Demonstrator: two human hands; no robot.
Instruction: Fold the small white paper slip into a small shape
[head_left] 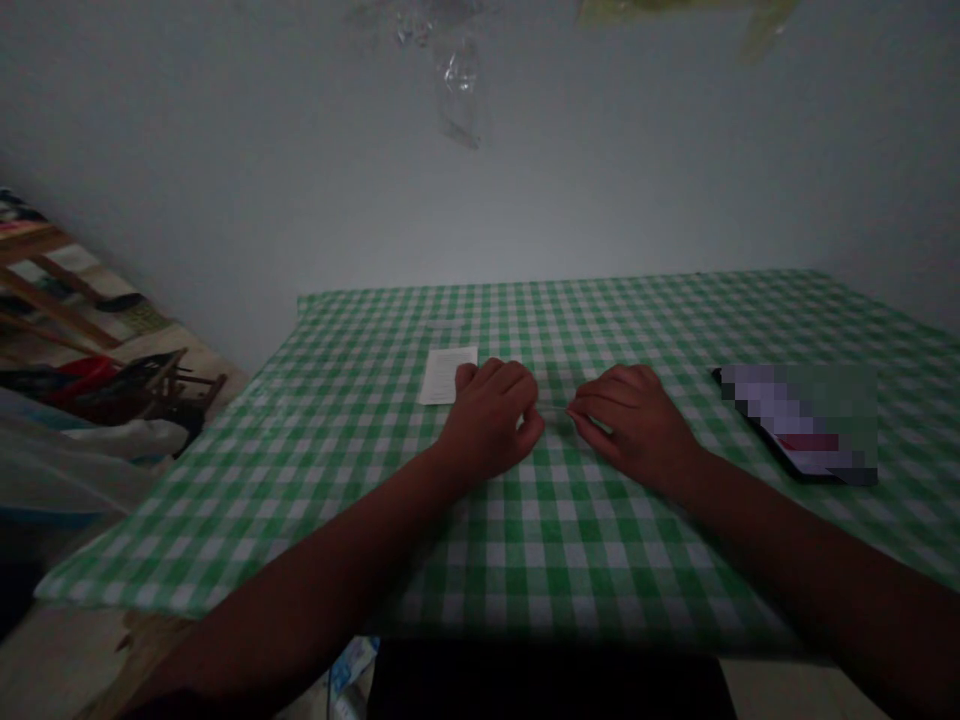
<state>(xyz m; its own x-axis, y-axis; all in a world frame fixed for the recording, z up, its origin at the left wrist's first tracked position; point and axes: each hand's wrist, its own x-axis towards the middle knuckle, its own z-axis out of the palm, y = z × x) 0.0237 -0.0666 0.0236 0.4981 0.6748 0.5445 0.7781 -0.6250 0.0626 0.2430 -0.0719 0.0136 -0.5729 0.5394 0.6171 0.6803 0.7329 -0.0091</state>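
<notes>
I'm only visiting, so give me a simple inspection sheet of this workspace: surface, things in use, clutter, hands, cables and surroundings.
Surface: green-and-white checked tablecloth.
Things in use: a thin, faint item between the hands, too small to identify; a white printed card, partly hidden by the left hand.
Clutter: a dark-edged flat object, partly pixelated, on the cloth to the right.
Hands: the right hand pinches one end of the thin item; the left is curled at the other end, its hold unclear.
Cables: nothing seen.
Surroundings: pale wall behind, clear plastic on it; dim, jumbled belongings at far left.
</notes>
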